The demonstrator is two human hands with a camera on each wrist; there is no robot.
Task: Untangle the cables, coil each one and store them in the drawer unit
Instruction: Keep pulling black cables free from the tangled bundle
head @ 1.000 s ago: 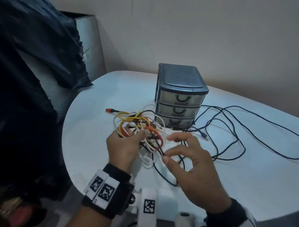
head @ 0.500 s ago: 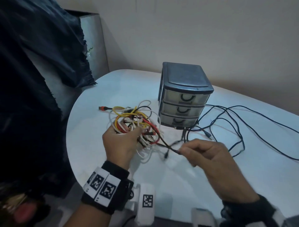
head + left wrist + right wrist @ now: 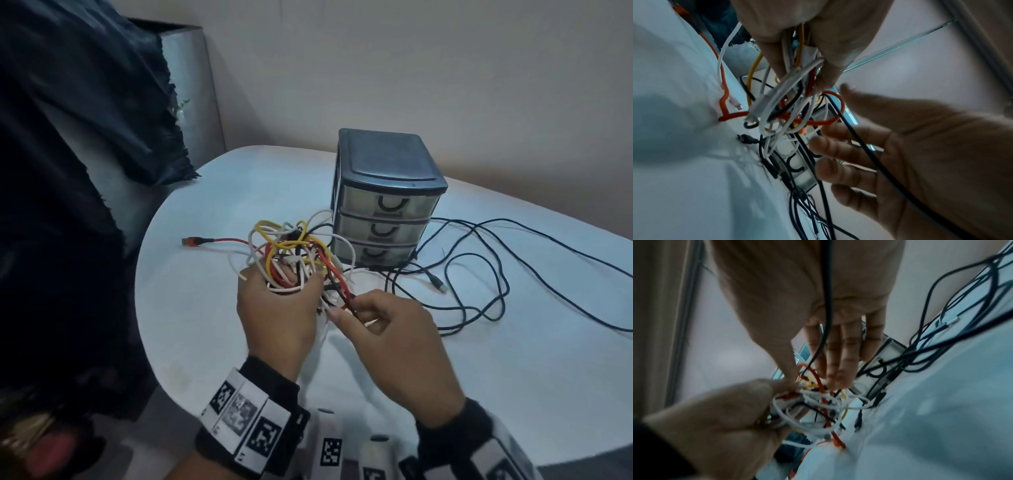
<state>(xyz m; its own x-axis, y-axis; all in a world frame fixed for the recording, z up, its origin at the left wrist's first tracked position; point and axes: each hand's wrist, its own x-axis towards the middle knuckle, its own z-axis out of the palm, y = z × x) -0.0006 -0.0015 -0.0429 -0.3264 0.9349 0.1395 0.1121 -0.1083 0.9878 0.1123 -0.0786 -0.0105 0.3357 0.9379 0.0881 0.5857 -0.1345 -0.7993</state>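
Note:
A tangle of white, yellow, red and black cables (image 3: 291,250) sits bunched just left of the drawer unit (image 3: 387,171), a small grey unit whose three drawers are all closed. My left hand (image 3: 281,291) grips the tangle from below and holds it a little above the table. My right hand (image 3: 346,310) meets the tangle's near right edge, thumb and forefinger pinching red and black strands. In the right wrist view the black cable (image 3: 827,288) runs along my right palm into the tangle (image 3: 818,402). The left wrist view shows my left fingers (image 3: 826,61) curled around white strands.
A long black cable (image 3: 500,274) sprawls in loops over the white table (image 3: 205,308) to the right of the unit, its plug (image 3: 439,284) lying loose. The red cable's plug (image 3: 190,241) lies to the left. Dark cloth (image 3: 68,171) hangs at the left, past the table edge.
Half a second ago my right hand was drawing a black strand out to the right. It has since come back to the tangle. My left hand has kept its grip throughout.

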